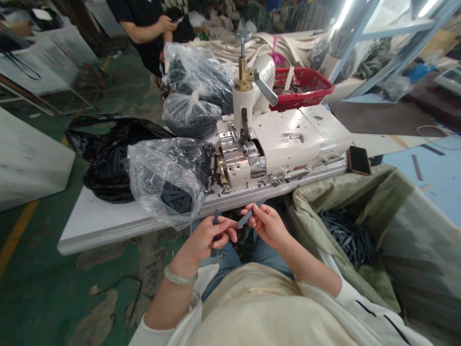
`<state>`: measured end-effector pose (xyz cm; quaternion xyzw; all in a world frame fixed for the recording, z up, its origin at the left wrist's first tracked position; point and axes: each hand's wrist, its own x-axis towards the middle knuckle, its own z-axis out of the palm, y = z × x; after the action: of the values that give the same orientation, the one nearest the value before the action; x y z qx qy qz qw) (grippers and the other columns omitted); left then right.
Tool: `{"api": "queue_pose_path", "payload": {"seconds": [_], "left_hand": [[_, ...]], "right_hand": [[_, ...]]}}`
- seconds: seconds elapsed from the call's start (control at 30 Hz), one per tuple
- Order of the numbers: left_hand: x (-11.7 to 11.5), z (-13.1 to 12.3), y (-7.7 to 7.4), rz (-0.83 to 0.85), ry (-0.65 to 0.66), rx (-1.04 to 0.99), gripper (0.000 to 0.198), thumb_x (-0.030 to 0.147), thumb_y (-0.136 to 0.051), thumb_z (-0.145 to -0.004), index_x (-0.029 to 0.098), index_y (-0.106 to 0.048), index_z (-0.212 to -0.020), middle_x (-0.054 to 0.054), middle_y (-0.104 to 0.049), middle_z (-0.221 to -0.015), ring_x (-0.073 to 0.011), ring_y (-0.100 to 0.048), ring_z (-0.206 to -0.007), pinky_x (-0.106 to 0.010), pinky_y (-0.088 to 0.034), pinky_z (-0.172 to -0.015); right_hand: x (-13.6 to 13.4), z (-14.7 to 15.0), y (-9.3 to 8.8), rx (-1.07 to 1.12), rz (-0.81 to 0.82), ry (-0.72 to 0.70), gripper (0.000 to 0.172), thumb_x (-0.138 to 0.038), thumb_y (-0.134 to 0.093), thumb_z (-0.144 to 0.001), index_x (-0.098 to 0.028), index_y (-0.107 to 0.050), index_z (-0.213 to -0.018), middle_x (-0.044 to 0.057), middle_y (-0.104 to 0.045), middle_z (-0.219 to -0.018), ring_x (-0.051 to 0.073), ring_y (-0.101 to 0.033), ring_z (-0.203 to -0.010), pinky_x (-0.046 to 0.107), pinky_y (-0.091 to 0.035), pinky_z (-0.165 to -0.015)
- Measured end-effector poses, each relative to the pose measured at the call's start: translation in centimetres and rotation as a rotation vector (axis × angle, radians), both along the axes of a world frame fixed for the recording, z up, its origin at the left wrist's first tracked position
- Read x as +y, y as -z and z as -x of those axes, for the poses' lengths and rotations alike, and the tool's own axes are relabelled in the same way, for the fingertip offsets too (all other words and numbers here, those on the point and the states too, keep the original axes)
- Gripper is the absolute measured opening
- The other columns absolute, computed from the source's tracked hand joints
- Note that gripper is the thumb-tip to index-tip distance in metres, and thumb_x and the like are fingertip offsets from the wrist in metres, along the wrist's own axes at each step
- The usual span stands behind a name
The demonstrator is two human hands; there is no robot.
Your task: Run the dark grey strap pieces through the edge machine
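Note:
My left hand (215, 231) is closed around a dark grey strip (215, 218) that sticks out above and below the fingers. My right hand (268, 222) pinches another grey strip (248, 217) between thumb and fingers; its lower end reaches my left fingertips. Both hands are over my lap, just in front of the table edge. Beyond them stands a white skiving machine (288, 139) with a metal head. Left of it, an open clear plastic bag (162, 168) holds more dark strips.
On my right a green woven sack (317, 192) holds many dark strips (349, 240). A black plastic bag (108, 178) and tied clear bags (194, 110) stand left. Behind the machine is a red basket (306, 98). A phone (358, 160) lies right. Another person (144, 33) stands at the back.

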<state>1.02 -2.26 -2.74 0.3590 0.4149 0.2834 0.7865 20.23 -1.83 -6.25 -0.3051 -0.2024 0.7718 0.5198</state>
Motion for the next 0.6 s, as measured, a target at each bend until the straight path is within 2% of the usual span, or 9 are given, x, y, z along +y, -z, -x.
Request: {"api": "queue_pose_path", "payload": {"seconds": [0.37,0.6], "left_hand": [[0.2,-0.9,0.5,0.014,-0.016,0.058,0.025,0.033,-0.073,-0.074,0.011,-0.062,-0.071,-0.002,-0.063,-0.057,0.0007,-0.029,-0.034,-0.015,-0.012,-0.036],[0.0,-0.8,1.1,-0.006,-0.019,0.108,0.025,0.029,-0.076,-0.066,0.013,-0.058,-0.066,0.002,-0.058,-0.049,-0.0003,-0.029,-0.034,-0.015,-0.013,-0.035]], "right_hand": [[0.1,0.1,0.0,-0.067,-0.044,-0.019,0.019,-0.033,-0.069,-0.082,-0.015,-0.072,-0.089,0.007,-0.074,-0.084,0.005,-0.054,-0.054,0.015,-0.046,-0.052],[0.0,0.2,-0.1,-0.086,-0.054,-0.057,0.021,-0.035,-0.070,-0.082,-0.015,-0.072,-0.089,0.007,-0.075,-0.084,0.005,-0.055,-0.052,0.016,-0.045,-0.051]]}}
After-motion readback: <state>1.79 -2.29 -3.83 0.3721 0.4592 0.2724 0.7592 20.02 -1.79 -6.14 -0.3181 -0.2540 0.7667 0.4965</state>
